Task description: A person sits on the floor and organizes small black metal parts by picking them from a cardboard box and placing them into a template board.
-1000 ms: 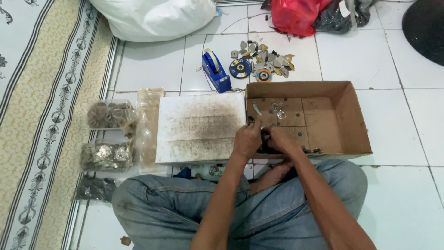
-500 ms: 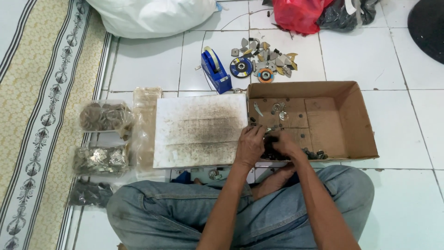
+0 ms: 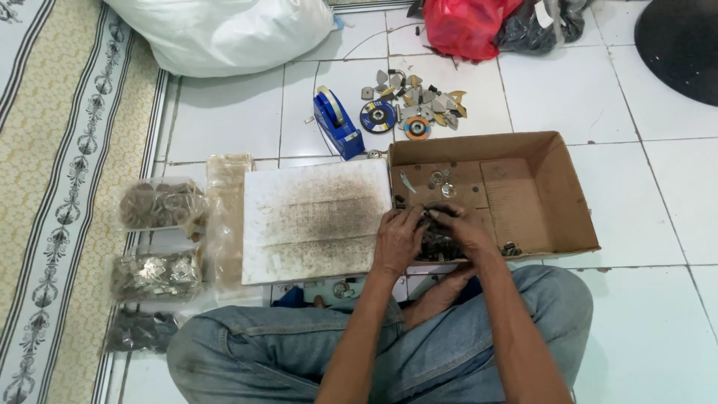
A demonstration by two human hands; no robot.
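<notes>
I noted a shallow cardboard box (image 3: pixel 553 202) on the tiled floor, a stained white board (image 3: pixel 314 221) just beside its left wall. Inside the box's near left corner lay a heap of small dark metal parts (image 3: pixel 437 243) — both hands were on it. The left hand (image 3: pixel 399 238) and right hand (image 3: pixel 464 228) had fingers curled into the heap; whether either gripped a piece I could not tell.
</notes>
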